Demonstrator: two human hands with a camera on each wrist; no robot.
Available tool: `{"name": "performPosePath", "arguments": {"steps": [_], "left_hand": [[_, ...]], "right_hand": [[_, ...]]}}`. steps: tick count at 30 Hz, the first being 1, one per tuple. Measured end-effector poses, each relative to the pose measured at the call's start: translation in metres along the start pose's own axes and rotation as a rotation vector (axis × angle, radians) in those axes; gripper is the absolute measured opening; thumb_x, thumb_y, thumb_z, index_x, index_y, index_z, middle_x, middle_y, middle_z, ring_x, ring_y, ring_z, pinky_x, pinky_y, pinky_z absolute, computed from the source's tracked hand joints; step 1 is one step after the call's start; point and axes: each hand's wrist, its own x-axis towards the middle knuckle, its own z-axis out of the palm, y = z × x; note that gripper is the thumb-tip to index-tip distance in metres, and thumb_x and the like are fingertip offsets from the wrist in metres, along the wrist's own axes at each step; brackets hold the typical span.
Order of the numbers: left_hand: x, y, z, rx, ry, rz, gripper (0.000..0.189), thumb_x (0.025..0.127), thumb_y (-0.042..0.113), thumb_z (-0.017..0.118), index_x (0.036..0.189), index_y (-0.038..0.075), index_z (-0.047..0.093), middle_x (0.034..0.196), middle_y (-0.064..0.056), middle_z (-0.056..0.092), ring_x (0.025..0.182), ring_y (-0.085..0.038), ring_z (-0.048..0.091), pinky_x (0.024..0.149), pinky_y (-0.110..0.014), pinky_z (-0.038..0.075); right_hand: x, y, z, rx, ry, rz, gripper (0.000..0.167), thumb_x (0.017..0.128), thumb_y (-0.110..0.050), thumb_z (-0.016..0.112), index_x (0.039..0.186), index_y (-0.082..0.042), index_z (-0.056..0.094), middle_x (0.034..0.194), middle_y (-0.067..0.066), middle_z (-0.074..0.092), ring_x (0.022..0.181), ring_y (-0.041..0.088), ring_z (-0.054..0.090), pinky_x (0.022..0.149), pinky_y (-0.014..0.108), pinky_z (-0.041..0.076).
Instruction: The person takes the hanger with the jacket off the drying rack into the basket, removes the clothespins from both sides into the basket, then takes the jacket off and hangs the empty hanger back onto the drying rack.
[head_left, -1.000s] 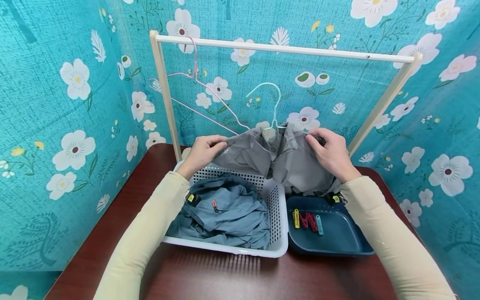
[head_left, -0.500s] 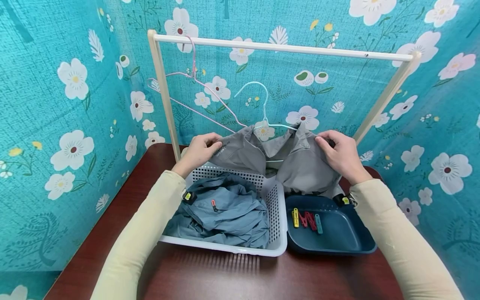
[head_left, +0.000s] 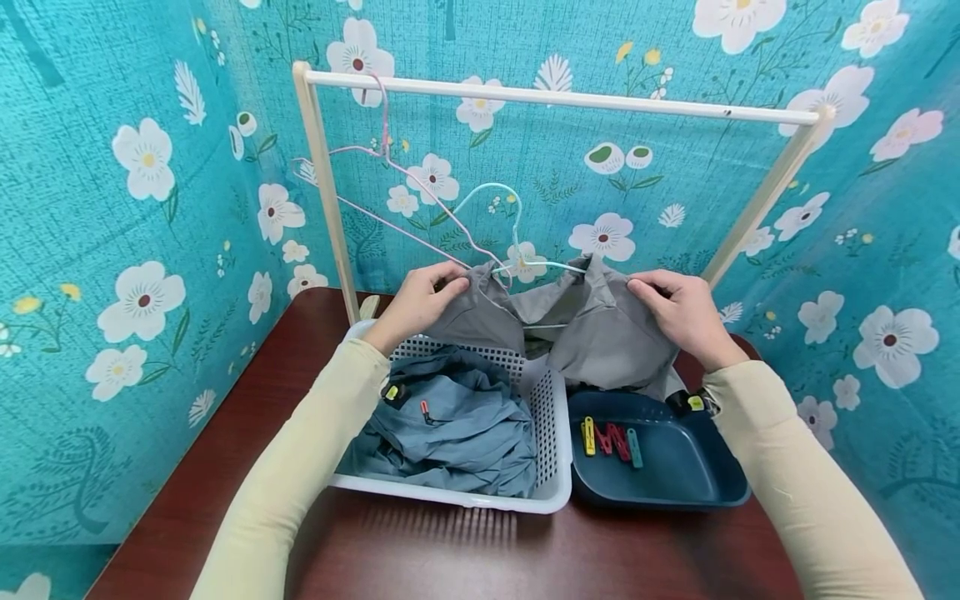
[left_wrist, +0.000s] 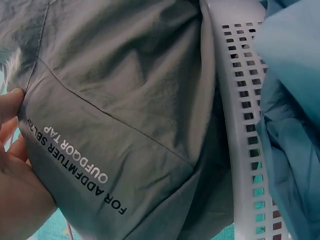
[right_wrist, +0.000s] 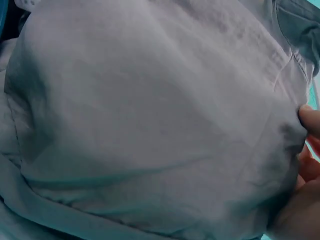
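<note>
A grey jacket with a collar hangs stretched between both hands, its front parted. Inside its shoulders is a light-blue hanger, whose hook rises free of the rail and leans left. My left hand pinches the jacket's left shoulder between thumb and fingers. White and dark lettering lies beside that thumb in the left wrist view. At the other shoulder, my right hand pinches the cloth; smooth grey fabric fills most of the right wrist view. The jacket's lower part is hidden behind the basket and bin.
A wooden rack's rail spans the back, with a pink hanger hooked at its left. A white basket holds blue-grey clothing. Right of it, a dark-blue bin holds several clothespins. All stand on a brown table.
The jacket's front has parted wider and the right hand has moved right. The light-blue hanger's hook has shifted left and lower, tilting. Both hands keep their grip on the shoulders.
</note>
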Motion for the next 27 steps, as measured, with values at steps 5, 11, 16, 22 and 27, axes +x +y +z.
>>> {"name": "performPosePath", "arguments": {"steps": [5,11,16,22,27], "left_hand": [[0.000,-0.002,-0.001,0.013,-0.013,0.014,0.016,0.100,0.020,0.049,0.097,0.010,0.062,0.076,-0.006,0.051,0.064,-0.022,0.041,0.062,-0.033,0.035],[0.000,0.002,-0.002,0.005,-0.016,0.008,0.014,0.101,0.016,0.048,0.094,0.008,0.058,0.075,-0.006,0.047,0.062,-0.022,0.039,0.061,-0.033,0.034],[0.001,0.005,-0.001,-0.025,-0.014,-0.001,0.016,0.101,0.017,0.048,0.108,0.010,0.061,0.084,-0.006,0.053,0.068,-0.022,0.043,0.064,-0.034,0.035],[0.002,0.008,0.002,-0.030,0.012,0.002,0.014,0.099,0.017,0.052,0.105,0.011,0.064,0.083,-0.005,0.054,0.069,-0.021,0.044,0.063,-0.033,0.036],[0.003,0.011,0.008,-0.030,0.005,0.012,0.013,0.099,0.017,0.053,0.102,0.012,0.064,0.080,-0.005,0.053,0.068,-0.021,0.045,0.062,-0.033,0.036]], "right_hand": [[0.000,0.005,-0.005,0.042,0.006,0.051,0.037,0.097,-0.037,0.052,0.108,-0.007,0.071,0.101,0.009,0.065,0.076,0.011,0.052,0.061,0.023,0.039],[0.004,0.005,-0.006,0.072,0.017,0.132,0.040,0.096,-0.041,0.052,0.106,-0.006,0.069,0.100,0.009,0.064,0.077,0.014,0.052,0.061,0.024,0.041],[0.009,-0.003,0.004,0.021,0.079,0.073,0.023,0.097,-0.024,0.056,0.106,-0.004,0.062,0.103,0.013,0.062,0.094,0.023,0.058,0.075,0.036,0.045],[0.012,-0.009,0.016,-0.004,0.145,-0.060,0.018,0.097,-0.006,0.050,0.105,-0.001,0.065,0.108,0.014,0.058,0.092,0.027,0.055,0.074,0.042,0.042],[0.010,-0.023,0.024,0.062,0.093,-0.082,0.034,0.102,-0.020,0.037,0.112,-0.002,0.064,0.112,0.014,0.055,0.091,0.028,0.049,0.076,0.045,0.036]]}}
